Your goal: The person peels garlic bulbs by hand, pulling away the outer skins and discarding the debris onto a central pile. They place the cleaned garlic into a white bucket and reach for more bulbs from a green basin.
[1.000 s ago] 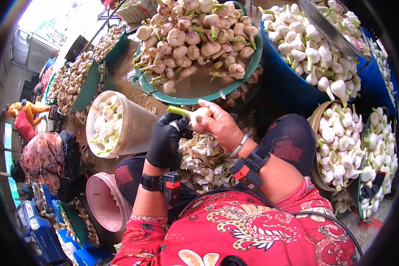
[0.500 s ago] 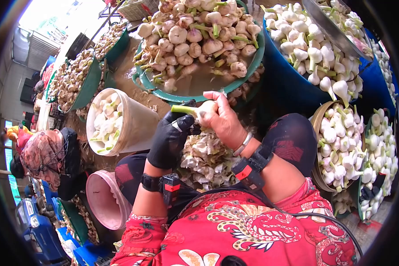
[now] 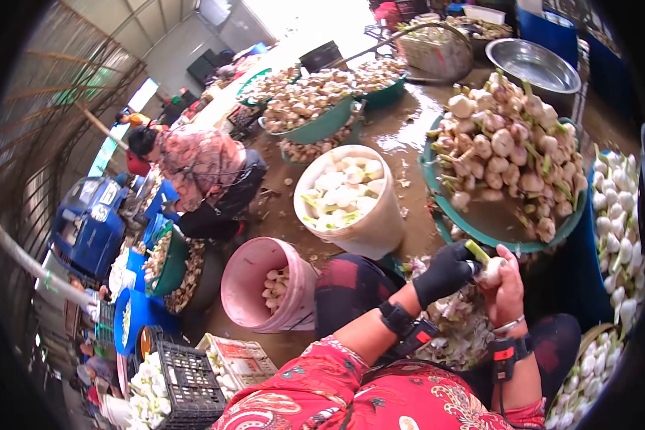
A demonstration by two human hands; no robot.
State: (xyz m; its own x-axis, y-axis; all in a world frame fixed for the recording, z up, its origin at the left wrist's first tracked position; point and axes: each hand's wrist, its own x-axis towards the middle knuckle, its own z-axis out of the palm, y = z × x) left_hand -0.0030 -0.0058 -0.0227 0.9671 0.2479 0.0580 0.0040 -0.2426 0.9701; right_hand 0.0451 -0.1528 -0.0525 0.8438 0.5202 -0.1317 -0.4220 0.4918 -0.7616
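In front of my lap a garlic bulb with a short green stem is held up between my two hands. My right hand, bare, is closed around the bulb from the right. From the left, my left hand, in a black glove with fingertips showing, is closed at the bulb's stem side. A pale bit shows at its fingers, too small to make out. Under both hands lies a heap of garlic skins between my knees. Just beyond is a green tub with unpeeled garlic piled above murky water.
A white bucket of peeled garlic and a pink bucket with some bulbs stand to the left. Blue tub and basket of garlic are on the right. A person bends over at far left, near a black crate.
The view has swung left, so the tubs and my hands appear farther right. The pink bucket's contents and the crates have come into view. My hands still hold the garlic bulb.
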